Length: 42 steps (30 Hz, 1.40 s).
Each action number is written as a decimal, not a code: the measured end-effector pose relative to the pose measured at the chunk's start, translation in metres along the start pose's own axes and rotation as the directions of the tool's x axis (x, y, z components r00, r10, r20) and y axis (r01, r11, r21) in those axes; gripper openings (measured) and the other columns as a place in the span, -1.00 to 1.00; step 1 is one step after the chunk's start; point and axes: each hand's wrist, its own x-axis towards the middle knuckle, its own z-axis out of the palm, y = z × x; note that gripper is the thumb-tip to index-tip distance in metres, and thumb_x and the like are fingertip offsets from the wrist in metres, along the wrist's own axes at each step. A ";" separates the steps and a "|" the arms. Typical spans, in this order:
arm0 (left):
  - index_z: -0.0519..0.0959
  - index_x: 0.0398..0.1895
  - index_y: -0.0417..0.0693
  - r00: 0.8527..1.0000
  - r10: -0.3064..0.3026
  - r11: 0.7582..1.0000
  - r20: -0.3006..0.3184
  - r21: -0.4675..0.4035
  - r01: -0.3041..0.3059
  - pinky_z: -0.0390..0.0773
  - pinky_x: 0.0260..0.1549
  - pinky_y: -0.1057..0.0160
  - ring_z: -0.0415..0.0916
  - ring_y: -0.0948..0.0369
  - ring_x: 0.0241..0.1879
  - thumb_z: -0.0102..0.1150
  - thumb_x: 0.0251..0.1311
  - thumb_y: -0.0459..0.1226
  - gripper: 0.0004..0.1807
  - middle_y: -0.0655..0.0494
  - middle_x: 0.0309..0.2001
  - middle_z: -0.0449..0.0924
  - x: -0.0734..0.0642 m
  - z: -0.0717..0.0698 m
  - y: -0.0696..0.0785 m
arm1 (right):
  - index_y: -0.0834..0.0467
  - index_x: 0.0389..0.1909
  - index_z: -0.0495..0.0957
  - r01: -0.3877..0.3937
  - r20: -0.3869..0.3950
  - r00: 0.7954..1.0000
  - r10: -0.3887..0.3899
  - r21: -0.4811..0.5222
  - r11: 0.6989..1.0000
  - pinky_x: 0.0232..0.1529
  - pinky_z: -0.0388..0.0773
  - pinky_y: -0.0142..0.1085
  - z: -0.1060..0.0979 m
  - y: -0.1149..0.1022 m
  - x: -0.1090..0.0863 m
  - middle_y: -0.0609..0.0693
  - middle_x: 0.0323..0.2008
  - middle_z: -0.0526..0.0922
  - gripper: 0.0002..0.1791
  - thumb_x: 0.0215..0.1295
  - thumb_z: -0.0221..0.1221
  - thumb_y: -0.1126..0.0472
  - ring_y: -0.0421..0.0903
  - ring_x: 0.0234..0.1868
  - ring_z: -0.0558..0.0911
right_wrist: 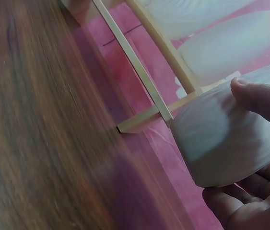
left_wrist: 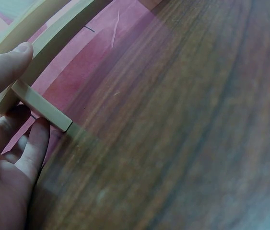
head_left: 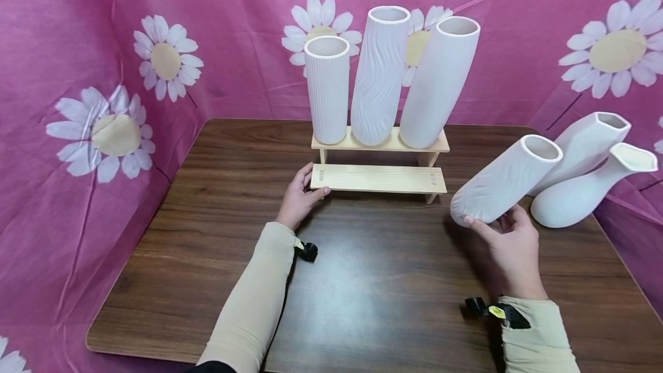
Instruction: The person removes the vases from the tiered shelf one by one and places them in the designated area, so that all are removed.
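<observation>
My left hand (head_left: 299,197) grips the left end of the lower step of a two-tier wooden stand (head_left: 380,178), thumb on the front edge and fingers beneath. In the left wrist view the thumb lies against the pale wood (left_wrist: 43,106) beside a leg. My right hand (head_left: 510,246) holds a white vase (head_left: 505,180) with wavy relief near its base, to the right of the stand. The right wrist view shows this vase's base (right_wrist: 216,139) raised off the table, thumb on one side, fingers on the other. Its mouth tilts to the right.
On the stand's upper step stand a ribbed white vase (head_left: 328,96), a wavy one (head_left: 380,79) and a smoother one (head_left: 440,85). Right of my hand are an angular vase (head_left: 577,143) and a bulbous narrow-necked one (head_left: 567,203). Pink flowered cloth (head_left: 248,50) surrounds the brown table (head_left: 373,292).
</observation>
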 end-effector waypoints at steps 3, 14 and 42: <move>0.06 0.57 -0.19 1.000 0.000 1.000 0.002 0.000 0.000 0.51 0.16 0.25 0.41 0.02 0.30 0.38 0.18 -0.45 -0.06 -0.12 0.46 0.29 0.000 0.000 0.000 | 0.05 0.31 0.41 -0.027 -0.011 1.000 0.027 0.025 0.999 0.13 0.34 -0.68 -0.004 0.002 0.000 -0.23 0.09 0.48 -0.27 0.10 0.47 0.33 -0.27 0.23 0.44; 0.07 0.56 -0.23 1.000 -0.007 1.000 -0.007 0.011 0.007 0.54 0.10 0.29 0.44 0.04 0.27 0.40 0.16 -0.45 -0.05 -0.12 0.44 0.32 0.000 0.001 -0.001 | 0.04 0.27 0.47 -0.064 -0.066 0.995 0.072 0.108 0.992 0.01 0.37 -0.69 -0.015 0.010 -0.003 -0.18 0.07 0.53 -0.27 0.04 0.49 0.38 -0.27 0.16 0.47; 0.08 0.56 -0.20 1.000 -0.025 1.000 -0.007 -0.011 0.025 0.55 0.05 0.33 0.42 0.04 0.29 0.39 0.17 -0.44 -0.06 -0.09 0.46 0.30 -0.002 0.002 -0.003 | 0.03 0.08 0.55 -0.130 -0.202 0.961 0.190 0.279 0.951 -0.12 0.46 -0.67 -0.050 0.029 -0.007 -0.21 -0.10 0.64 -0.34 -0.06 0.48 0.53 -0.30 0.01 0.57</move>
